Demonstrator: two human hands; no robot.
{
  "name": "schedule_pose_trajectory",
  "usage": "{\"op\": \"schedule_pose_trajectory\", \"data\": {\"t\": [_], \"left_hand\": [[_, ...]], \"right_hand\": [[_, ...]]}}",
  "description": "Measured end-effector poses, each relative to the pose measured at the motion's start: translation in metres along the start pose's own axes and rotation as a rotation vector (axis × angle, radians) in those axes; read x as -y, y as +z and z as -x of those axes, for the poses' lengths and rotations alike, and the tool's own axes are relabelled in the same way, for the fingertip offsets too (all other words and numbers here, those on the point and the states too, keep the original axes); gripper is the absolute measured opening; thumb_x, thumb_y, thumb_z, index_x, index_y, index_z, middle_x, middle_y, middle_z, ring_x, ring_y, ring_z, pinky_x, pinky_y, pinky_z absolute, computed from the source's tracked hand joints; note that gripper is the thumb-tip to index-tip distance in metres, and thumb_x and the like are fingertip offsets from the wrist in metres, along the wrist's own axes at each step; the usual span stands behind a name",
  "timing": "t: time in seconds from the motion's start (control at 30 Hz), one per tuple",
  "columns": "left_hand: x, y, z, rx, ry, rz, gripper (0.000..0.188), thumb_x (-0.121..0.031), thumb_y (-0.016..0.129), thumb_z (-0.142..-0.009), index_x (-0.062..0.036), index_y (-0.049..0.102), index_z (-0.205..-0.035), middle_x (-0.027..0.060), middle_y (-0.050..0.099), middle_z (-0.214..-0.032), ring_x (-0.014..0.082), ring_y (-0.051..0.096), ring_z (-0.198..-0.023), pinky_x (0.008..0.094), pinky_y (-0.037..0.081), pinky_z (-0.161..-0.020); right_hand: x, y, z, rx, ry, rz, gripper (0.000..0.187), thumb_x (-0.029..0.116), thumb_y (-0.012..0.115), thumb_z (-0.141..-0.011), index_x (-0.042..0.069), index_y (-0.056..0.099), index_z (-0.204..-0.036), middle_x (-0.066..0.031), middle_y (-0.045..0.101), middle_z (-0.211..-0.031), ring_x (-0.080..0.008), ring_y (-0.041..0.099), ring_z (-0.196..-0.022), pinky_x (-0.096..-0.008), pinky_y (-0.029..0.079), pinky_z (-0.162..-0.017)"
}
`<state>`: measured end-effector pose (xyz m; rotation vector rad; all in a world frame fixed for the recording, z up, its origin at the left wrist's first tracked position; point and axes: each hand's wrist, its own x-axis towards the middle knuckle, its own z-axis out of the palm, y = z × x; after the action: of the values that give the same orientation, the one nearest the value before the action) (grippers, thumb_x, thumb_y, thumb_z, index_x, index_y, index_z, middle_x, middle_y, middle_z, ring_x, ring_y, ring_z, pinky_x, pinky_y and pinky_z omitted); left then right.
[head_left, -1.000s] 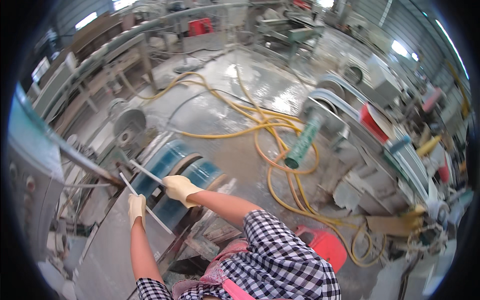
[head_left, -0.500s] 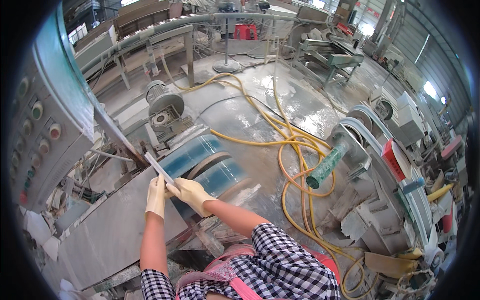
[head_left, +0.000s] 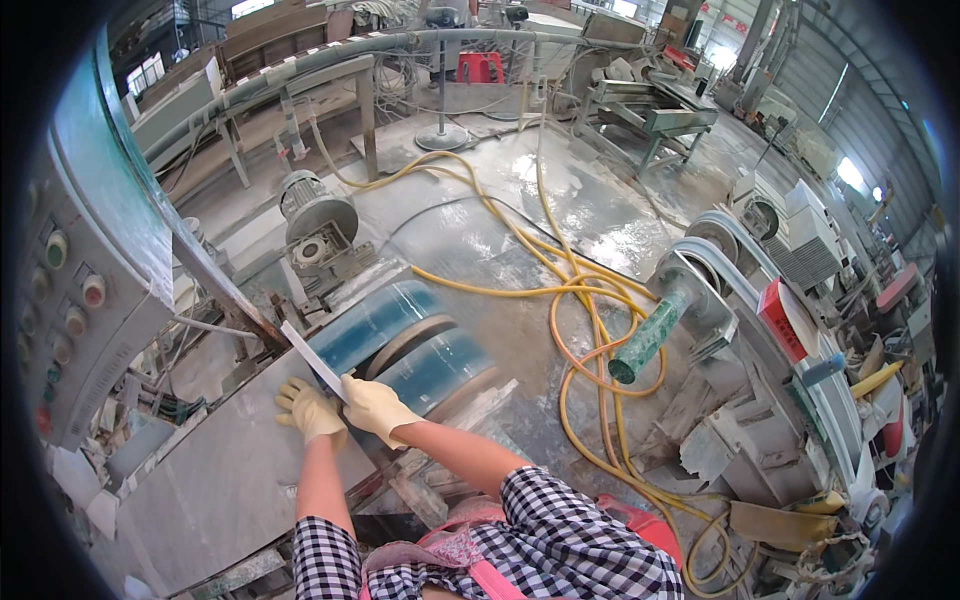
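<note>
Strip (head_left: 314,361) slants forward-left from the right hand (head_left: 378,408), which grips its near end; left hand (head_left: 311,412), fingers spread, lies beside.

smooth matt strip (head_left: 314,359); rubbery-looking gloves (head_left: 379,409); glossy floor (head_left: 515,172).
</note>
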<state>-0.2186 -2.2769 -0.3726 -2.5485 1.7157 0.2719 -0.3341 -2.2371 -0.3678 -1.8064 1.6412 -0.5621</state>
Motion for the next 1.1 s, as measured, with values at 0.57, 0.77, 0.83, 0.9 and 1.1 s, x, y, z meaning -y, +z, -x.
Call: {"op": "schedule_pose_trajectory", "data": {"t": [0.57, 0.77, 0.83, 0.9, 1.1], "left_hand": [[0.086, -0.001, -0.031, 0.197, 0.21, 1.358, 0.033, -0.005, 0.044, -0.082, 0.0035, 0.056, -0.112, 0.015, 0.061, -0.099, 0.0276, 0.061, -0.086, 0.0408, 0.052, -0.076], [0.074, 0.008, -0.02, 0.409, 0.191, 1.589, 0.038, -0.029, 0.051, -0.1, 0.0036, 0.054, -0.119, 0.0121, 0.063, -0.109, 0.0187, 0.063, -0.097, 0.0353, 0.055, -0.078], [0.076, 0.006, -0.021, 0.377, 0.303, 1.571, 0.041, -0.03, 0.052, -0.1, 0.0042, 0.054, -0.122, 0.0119, 0.063, -0.11, 0.0195, 0.063, -0.098, 0.0354, 0.054, -0.081], [0.077, 0.006, -0.021, -0.058, 0.278, 0.747, 0.058, -0.038, 0.064, -0.091, -0.0003, 0.049, -0.133, 0.012, 0.057, -0.129, 0.0258, 0.051, -0.123, 0.0422, 0.043, -0.1], [0.077, 0.006, -0.013, -0.071, -0.067, -0.039, 0.092, -0.043, 0.079, -0.075, -0.0122, 0.033, -0.148, 0.0126, 0.036, -0.151, 0.0327, 0.03, -0.139, 0.0572, 0.028, -0.107]], "right_hand": [[0.001, -0.007, -0.008, 0.054, -0.158, -0.052, 0.026, 0.016, 0.063, -0.075, -0.003, 0.061, -0.092, -0.0263, 0.065, -0.088, -0.0442, 0.064, -0.088, -0.0476, 0.052, -0.076], [0.022, -0.016, 0.005, 0.024, -0.204, -0.059, 0.053, 0.023, 0.063, -0.08, -0.005, 0.048, -0.122, -0.0254, 0.066, -0.091, -0.0422, 0.066, -0.089, -0.0472, 0.052, -0.076], [0.03, -0.019, 0.01, 0.06, -0.177, 0.026, 0.06, 0.022, 0.062, -0.082, -0.006, 0.041, -0.131, -0.0254, 0.067, -0.092, -0.0415, 0.066, -0.089, -0.0471, 0.053, -0.075], [0.039, -0.018, 0.013, 0.062, -0.076, 0.042, 0.058, 0.012, 0.053, -0.085, -0.008, 0.036, -0.136, -0.0244, 0.068, -0.097, -0.0404, 0.068, -0.088, -0.0475, 0.053, -0.074], [0.036, -0.009, 0.005, 0.053, -0.064, 0.081, 0.056, 0.008, 0.049, -0.087, -0.009, 0.036, -0.139, -0.0246, 0.068, -0.099, -0.0391, 0.068, -0.09, -0.0473, 0.053, -0.074]]}}
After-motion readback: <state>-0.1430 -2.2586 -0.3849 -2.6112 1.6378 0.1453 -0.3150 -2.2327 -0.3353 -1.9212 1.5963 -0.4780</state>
